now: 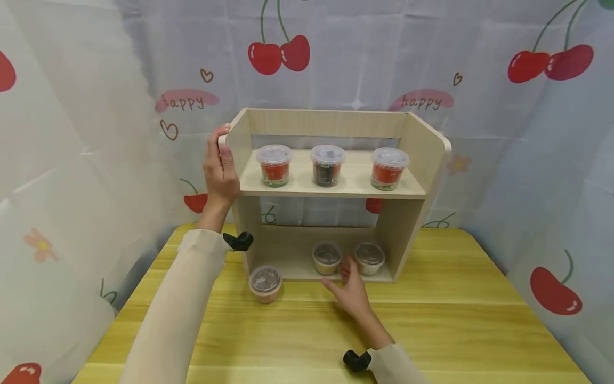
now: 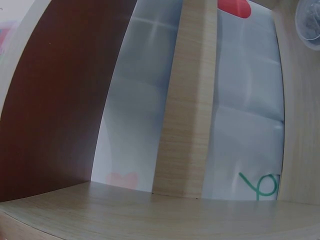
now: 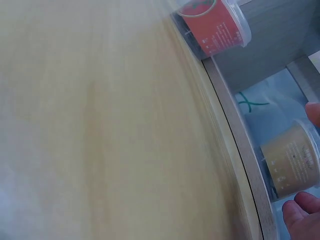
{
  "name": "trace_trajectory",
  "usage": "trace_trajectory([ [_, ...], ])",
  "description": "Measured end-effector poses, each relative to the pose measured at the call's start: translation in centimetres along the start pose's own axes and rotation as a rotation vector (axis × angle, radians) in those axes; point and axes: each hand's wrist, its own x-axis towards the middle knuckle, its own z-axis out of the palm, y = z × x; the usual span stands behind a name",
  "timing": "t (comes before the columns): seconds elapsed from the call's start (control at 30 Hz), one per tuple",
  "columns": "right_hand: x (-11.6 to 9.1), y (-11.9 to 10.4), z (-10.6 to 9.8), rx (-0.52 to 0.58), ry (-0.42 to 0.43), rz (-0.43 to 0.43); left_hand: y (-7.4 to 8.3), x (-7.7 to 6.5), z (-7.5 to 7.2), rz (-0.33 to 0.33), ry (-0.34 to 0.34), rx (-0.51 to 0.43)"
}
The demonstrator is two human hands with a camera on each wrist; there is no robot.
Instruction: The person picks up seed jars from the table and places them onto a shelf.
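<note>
My left hand (image 1: 221, 173) grips the left side panel of a small two-tier wooden shelf (image 1: 331, 194) near its upper front edge. At the lower tier, my right hand (image 1: 352, 293) reaches toward a tan lidded tub (image 1: 327, 258), thumb and fingers spread at its right front. In the right wrist view, fingertips (image 3: 295, 212) and thumb lie on opposite sides of that tan tub (image 3: 292, 160), with gaps showing. A second pale lidded tub (image 1: 369, 259) stands just right of my fingers. At the shelf's left front corner is a reddish lidded tub (image 1: 265, 284).
On the upper tier stand a red-labelled tub (image 1: 275, 166), a dark-labelled tub (image 1: 327, 166) and another red-labelled tub (image 1: 389, 169). The shelf is on a yellow wooden table (image 1: 460, 320). A cherry-print curtain (image 1: 336, 64) hangs behind and at both sides.
</note>
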Motion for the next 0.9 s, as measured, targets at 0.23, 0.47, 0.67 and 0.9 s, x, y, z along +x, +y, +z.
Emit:
trace_trajectory([
  [0.23,-0.6,0.4,0.0,-0.002,-0.003,-0.002,0.2,0.0,0.0,-0.005,-0.001,-0.002],
  [0.47,-1.4,0.3,0.1,0.026,0.004,-0.027,0.2,0.0,0.1,-0.006,0.001,-0.001],
  [0.67,-1.8,0.4,0.5,0.065,-0.015,-0.030,0.7,0.1,0.0,-0.008,0.003,-0.003],
  [0.9,-2.1,0.1,0.9,0.050,-0.039,-0.055,-0.6,0.0,0.2,-0.010,0.008,0.003],
])
